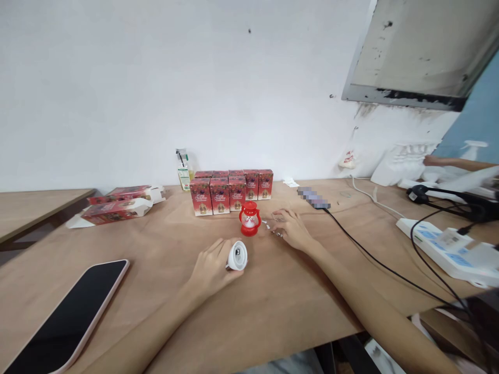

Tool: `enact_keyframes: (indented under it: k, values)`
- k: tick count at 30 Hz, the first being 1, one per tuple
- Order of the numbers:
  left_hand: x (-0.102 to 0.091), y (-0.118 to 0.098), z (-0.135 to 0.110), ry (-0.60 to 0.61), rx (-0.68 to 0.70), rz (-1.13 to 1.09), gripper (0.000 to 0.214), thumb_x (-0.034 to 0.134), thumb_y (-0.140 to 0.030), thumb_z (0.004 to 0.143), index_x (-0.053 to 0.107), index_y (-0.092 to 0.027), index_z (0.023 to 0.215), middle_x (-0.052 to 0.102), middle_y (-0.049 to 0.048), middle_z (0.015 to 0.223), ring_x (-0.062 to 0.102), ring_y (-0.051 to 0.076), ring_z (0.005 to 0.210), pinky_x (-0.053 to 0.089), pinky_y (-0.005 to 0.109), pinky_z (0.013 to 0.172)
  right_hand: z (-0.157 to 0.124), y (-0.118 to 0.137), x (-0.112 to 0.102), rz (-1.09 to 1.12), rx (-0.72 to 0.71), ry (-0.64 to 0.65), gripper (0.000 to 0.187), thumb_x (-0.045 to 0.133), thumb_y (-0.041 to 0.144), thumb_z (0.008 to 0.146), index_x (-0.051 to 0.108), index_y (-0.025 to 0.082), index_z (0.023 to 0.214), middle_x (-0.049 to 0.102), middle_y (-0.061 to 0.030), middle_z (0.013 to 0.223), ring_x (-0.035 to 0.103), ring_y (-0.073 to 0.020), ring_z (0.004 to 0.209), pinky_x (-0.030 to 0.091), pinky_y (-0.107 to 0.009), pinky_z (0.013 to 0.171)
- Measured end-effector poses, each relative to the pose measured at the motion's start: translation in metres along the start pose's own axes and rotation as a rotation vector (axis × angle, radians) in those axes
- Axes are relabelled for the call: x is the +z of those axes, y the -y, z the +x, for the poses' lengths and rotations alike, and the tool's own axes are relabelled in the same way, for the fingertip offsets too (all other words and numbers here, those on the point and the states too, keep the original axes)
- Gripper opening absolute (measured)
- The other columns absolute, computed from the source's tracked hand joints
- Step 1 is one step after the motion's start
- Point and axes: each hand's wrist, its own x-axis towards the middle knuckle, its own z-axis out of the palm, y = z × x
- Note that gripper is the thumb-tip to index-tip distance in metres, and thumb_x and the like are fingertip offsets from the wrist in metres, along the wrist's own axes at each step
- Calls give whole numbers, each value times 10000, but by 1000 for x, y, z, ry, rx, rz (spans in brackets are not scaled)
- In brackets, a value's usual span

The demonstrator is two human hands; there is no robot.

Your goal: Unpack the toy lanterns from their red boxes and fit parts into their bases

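My left hand [212,267] is closed around a white round cup-shaped plastic part [237,256], its hollow side facing me and a small dark fitting inside. Just beyond it, a small red toy lantern [250,219] with a clear middle stands upright on the table. To the lantern's right, my right hand [292,228] reaches low over several tiny white pieces [268,226], fingers apart and bent down. Nothing shows between those fingers.
Several red printed boxes [219,196] stand behind the lantern. Opened boxes [117,208] lie at the left, beyond a large phone [74,317]. A bottle [183,171] stands by the wall. At right are a cabled device [313,198], a power strip [448,249] and another person's arm [456,163].
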Motion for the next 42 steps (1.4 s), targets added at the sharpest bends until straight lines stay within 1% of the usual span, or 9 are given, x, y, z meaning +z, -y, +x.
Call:
enact_keyframes:
  k: [8, 11, 14, 16, 19, 28, 35, 39, 42]
  values:
    - [0, 0, 0, -13, 14, 11, 335, 561, -280, 730, 509, -188, 1048, 637, 41, 831, 603, 186, 740, 439, 239, 572, 0, 2, 6, -88, 34, 55, 491, 501, 51, 755, 577, 272, 1187, 424, -103, 1332, 312, -280, 1238, 273, -465, 987]
    - [1, 0, -1, -16, 6, -19, 340, 551, -275, 734, 501, -196, 1060, 645, 49, 887, 604, 188, 771, 454, 244, 604, -3, 16, -1, 2, 21, -108, 446, 497, 73, 774, 580, 246, 1176, 468, -102, 1282, 394, -258, 1184, 320, -435, 973]
    - [1, -1, -1, -27, 14, -46, 359, 559, -268, 725, 499, -194, 1072, 645, 56, 905, 606, 193, 782, 467, 254, 626, -11, 44, -11, 198, -103, -372, 231, 530, 220, 834, 651, 248, 1029, 548, -84, 1147, 490, -227, 1081, 384, -409, 933]
    - [0, -3, -1, -35, 26, -63, 368, 562, -254, 717, 499, -190, 1074, 643, 59, 904, 607, 195, 787, 474, 260, 638, -17, 64, -14, 305, -233, -478, 130, 590, 270, 816, 682, 268, 907, 578, -67, 1069, 525, -214, 1026, 424, -400, 893]
    - [-2, -7, -1, -77, 51, -73, 338, 556, -236, 723, 502, -183, 1052, 640, 54, 876, 604, 190, 769, 475, 262, 631, -22, 85, -12, 390, -311, -557, 69, 647, 261, 783, 684, 277, 840, 597, -51, 1010, 554, -198, 962, 465, -392, 841]
    - [-2, -15, 3, -199, 179, 58, 161, 486, -254, 794, 494, -164, 927, 606, 53, 730, 592, 205, 677, 451, 283, 553, -22, 100, -9, 450, -478, -536, 204, 565, 128, 808, 582, 203, 997, 630, -101, 1072, 589, -193, 1027, 516, -368, 852]
    - [3, -14, 0, -331, 150, -1, 258, 492, -297, 817, 425, -154, 1021, 637, 88, 847, 631, 196, 715, 501, 283, 605, -25, 98, -5, 385, -491, -546, 208, 522, 94, 819, 564, 176, 1005, 656, -123, 1046, 634, -165, 982, 542, -274, 812]
    - [3, -15, -2, -292, 160, 8, 201, 490, -322, 806, 453, -167, 931, 623, 67, 771, 623, 198, 667, 495, 277, 545, -26, 97, -2, 378, -485, -575, 190, 528, 98, 815, 570, 177, 983, 677, -105, 991, 657, -152, 914, 546, -245, 777]
    - [0, -15, -3, -217, 114, -16, 251, 508, -319, 798, 495, -173, 1002, 611, 77, 883, 627, 183, 749, 504, 249, 578, -25, 98, -5, 405, -496, -556, 200, 541, 112, 808, 563, 170, 998, 663, -117, 1011, 641, -167, 958, 543, -259, 796]
